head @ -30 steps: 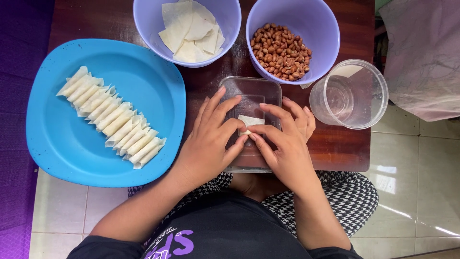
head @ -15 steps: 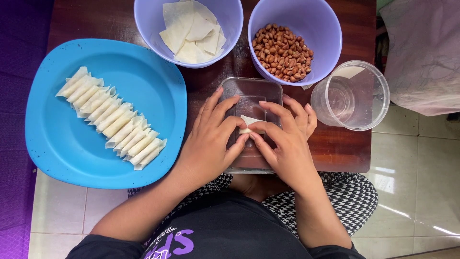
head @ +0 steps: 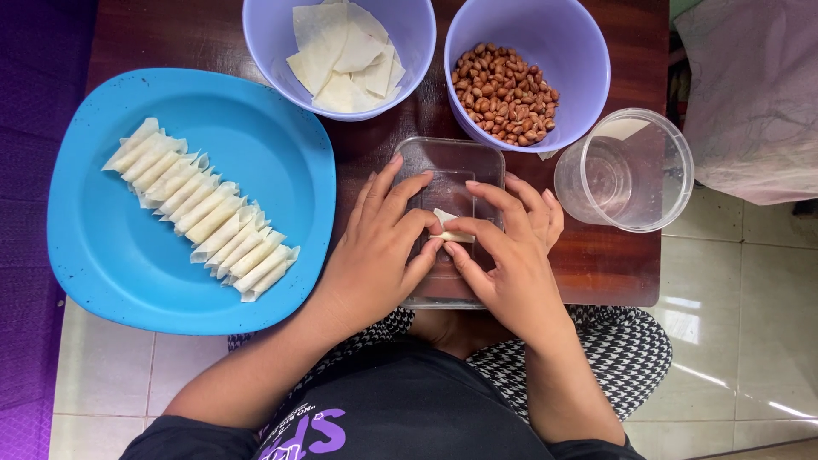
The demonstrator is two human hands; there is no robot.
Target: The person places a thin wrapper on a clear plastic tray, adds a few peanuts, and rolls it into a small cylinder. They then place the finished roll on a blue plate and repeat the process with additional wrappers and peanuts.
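Left hand (head: 379, 247), right hand (head: 507, 255) pinch wrapper (head: 450, 226) between fingertips.

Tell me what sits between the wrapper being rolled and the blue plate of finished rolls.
Only the left hand itself: it lies between the small wrapper over the clear tray and the blue plate. Nothing else visible stands on that stretch of table.

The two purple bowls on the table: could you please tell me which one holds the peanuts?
The right purple bowl, beside the clear round tub, holds brown peanuts; the left bowl holds pale wrapper sheets.
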